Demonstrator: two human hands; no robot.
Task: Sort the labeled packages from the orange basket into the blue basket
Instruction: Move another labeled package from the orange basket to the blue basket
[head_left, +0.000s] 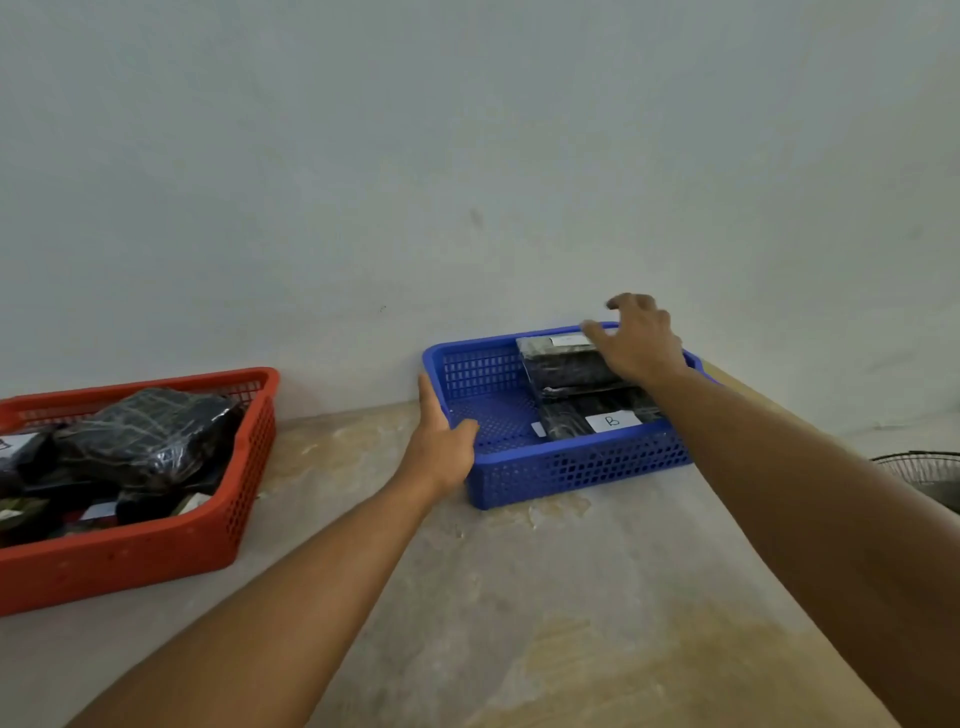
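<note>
Right hand (636, 338) grip: fingers spread, palm down on the far black package (563, 364) in the blue basket (571, 467). Not clamped, more pressing or squaring it flat against the back wall of the basket, likely so the stack sits neat and leaves room. Fingertips reach past the far rim, near the wall.

Left hand (439, 441) grip: closed over the basket's near-left corner, thumb inside the rim, fingers running along the outside of the left wall. Judged as a brace so the light plastic basket does not slide on the counter (519, 597) while the other hand pushes.

Task things: two wrapped packages lie on the right side of the blue basket, one behind the other. The near one (597, 415) shows a white label (613, 421) marked "B". The far one has a white label too, unreadable. Left half of the basket floor is bare.

Orange basket (156, 540) sits well apart at the left, with several dark wrapped packages (150, 436) heaped inside, some labels partly showing. Sorting not finished.

Around: plain wall right behind both baskets; a wire fan guard (924, 473) at the right edge, off the counter. Nothing lies between the two baskets; the path across is free.
</note>
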